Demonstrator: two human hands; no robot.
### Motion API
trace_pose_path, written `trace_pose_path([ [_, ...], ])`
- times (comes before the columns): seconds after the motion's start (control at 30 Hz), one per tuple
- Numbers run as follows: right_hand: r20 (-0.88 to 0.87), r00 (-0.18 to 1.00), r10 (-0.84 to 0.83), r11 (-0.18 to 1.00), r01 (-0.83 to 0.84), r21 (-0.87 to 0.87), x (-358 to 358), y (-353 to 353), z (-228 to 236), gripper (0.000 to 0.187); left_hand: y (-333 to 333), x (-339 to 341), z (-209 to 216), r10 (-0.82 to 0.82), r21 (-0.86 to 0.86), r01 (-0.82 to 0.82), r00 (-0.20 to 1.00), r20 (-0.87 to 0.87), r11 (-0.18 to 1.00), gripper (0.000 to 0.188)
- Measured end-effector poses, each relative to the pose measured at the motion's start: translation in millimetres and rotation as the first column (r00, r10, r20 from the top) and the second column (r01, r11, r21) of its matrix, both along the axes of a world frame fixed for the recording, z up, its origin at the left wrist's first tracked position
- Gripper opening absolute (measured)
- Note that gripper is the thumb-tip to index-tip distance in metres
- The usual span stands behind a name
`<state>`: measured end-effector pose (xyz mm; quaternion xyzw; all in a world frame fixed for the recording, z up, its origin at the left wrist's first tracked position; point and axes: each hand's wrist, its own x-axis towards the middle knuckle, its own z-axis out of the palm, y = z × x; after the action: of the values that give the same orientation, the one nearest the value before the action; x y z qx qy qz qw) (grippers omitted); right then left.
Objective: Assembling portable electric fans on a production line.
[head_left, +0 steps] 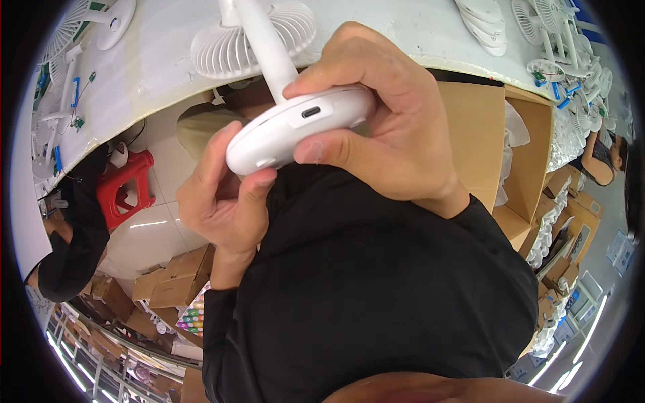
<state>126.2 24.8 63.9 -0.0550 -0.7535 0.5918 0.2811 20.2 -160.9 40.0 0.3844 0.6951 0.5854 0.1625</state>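
A white desk fan (272, 60) is held between my two hands, its round base tilted toward me. A dark charging port shows on the side of that base. My left hand (225, 188) pinches the base's left edge between thumb and fingers. Gripping the right side, my right hand (396, 114) has its thumb under the base and its fingers over the top. The fan's stem runs up from the base to its ribbed head, which is at the white table (376, 17).
Stacked white round covers (485, 25) lie at the table's back right. More fan parts with blue cells (561, 91) crowd the right. An open cardboard box (477, 127) stands right of me. On the left are a red stool (127, 188) and another person's dark sleeve (77, 248).
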Motion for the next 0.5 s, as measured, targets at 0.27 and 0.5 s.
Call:
trace_pose_path([
  [0.27, -0.189, 0.968, -0.163, 0.961, 0.200, 0.191, -15.0, -18.6, -28.2, 0.033, 42.5, 1.1, -21.3, -0.046, 0.381, -0.124, 0.912, 0.407, 0.916, 0.048],
  [0.5, -0.335, 0.935, -0.117, 0.950, 0.203, 0.236, -23.7, -19.9, -25.2, 0.038, 45.1, -3.8, -14.1, -0.085, 0.451, -0.160, 0.875, 0.477, 0.878, 0.042],
])
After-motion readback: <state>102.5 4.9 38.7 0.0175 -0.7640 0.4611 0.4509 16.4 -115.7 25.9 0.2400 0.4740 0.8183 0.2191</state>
